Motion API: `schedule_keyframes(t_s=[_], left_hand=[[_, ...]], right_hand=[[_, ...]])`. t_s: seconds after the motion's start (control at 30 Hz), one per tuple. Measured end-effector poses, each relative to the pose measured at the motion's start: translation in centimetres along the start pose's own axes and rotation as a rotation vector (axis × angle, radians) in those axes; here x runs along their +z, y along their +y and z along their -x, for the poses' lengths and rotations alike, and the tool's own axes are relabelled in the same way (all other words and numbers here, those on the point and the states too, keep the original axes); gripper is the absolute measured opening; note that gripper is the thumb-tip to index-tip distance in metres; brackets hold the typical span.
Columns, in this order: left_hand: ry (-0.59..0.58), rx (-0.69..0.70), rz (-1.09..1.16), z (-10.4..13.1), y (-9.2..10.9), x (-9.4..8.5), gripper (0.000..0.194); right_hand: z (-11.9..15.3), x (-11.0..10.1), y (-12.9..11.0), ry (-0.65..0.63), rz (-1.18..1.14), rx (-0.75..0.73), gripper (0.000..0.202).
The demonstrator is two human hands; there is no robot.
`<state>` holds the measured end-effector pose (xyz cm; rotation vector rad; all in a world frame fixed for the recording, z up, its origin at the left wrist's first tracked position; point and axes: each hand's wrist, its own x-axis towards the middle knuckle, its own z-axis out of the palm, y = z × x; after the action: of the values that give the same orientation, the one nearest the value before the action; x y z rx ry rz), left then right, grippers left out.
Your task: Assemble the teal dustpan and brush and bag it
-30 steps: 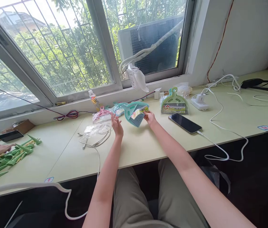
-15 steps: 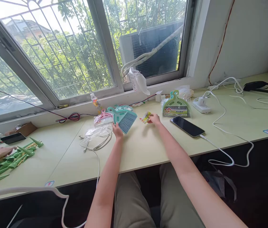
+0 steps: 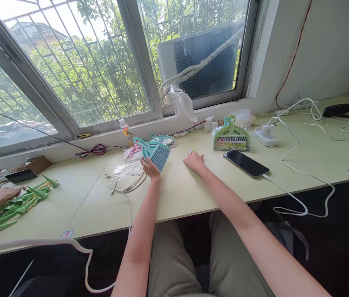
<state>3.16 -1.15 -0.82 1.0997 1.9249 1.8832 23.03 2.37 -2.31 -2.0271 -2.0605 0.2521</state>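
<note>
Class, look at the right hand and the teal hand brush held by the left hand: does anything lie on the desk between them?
Nothing visible does. The right hand lies flat on the desk over a small yellow label; the left hand holds the teal hand brush. Only bare desktop shows between them.

Head-worn view, down over desk (image 3: 193,194)

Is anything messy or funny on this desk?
A little. An empty clear wrapper lies crumpled beside the left hand, which holds a teal mini broom. White cable droops off the desk edge.
</note>
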Motion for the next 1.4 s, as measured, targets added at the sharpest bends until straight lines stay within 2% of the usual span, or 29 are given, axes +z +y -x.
schedule_keyframes(t_s=[0.07, 0.13, 0.27, 0.37, 0.5, 0.63, 0.7, 0.8, 0.97, 1.07, 1.23, 1.4], left_hand=[[-0.005, 0.005, -0.008, 0.0, 0.1, -0.1, 0.037], [-0.006, 0.012, 0.002, 0.0, 0.1, -0.1, 0.038], [0.016, 0.031, 0.016, -0.1, -0.2, 0.1, 0.033], [0.006, 0.092, 0.033, 0.0, -0.4, 0.3, 0.033], [-0.022, 0.258, 0.029, 0.7, -0.4, 0.2, 0.036], [-0.111, 0.488, -0.044, 1.7, -0.4, 0.0, 0.036], [-0.202, 0.611, -0.111, 2.0, -0.6, -0.1, 0.037], [-0.301, 0.715, -0.203, 2.2, -1.0, -0.2, 0.041], [-0.345, 0.798, -0.257, 2.1, -1.2, -0.4, 0.046], [-0.393, 0.840, -0.289, 2.3, -1.0, -0.4, 0.047], [-0.444, 0.856, -0.284, 2.5, -0.8, -0.5, 0.046], [-0.422, 0.745, -0.211, 2.4, -0.4, -0.8, 0.043]], right_hand=[[0.0, 0.4, 0.0, -0.051, 0.047, -0.096, 0.052], [-0.2, 0.5, 0.9, -0.073, 0.076, -0.131, 0.056], [-0.9, 0.1, 3.7, -0.090, 0.057, -0.068, 0.059], [-1.0, -0.1, 4.4, -0.026, 0.028, -0.032, 0.060], [-0.1, -0.7, 2.4, 0.258, -0.036, -0.094, 0.054], [1.4, -1.0, -1.7, 0.486, -0.288, -0.345, 0.039], [2.0, -0.5, -3.6, 0.513, -0.428, -0.433, 0.025], [2.2, 0.7, -5.0, 0.509, -0.592, -0.411, 0.010], [1.3, 1.3, -4.4, 0.570, -0.821, -0.267, 0.020], [0.8, 0.8, -3.9, 0.545, -0.934, -0.206, 0.021], [0.3, -0.2, -3.6, 0.267, -1.076, -0.090, 0.018], [0.3, -1.2, -3.3, 0.233, -1.127, -0.120, 0.018]])
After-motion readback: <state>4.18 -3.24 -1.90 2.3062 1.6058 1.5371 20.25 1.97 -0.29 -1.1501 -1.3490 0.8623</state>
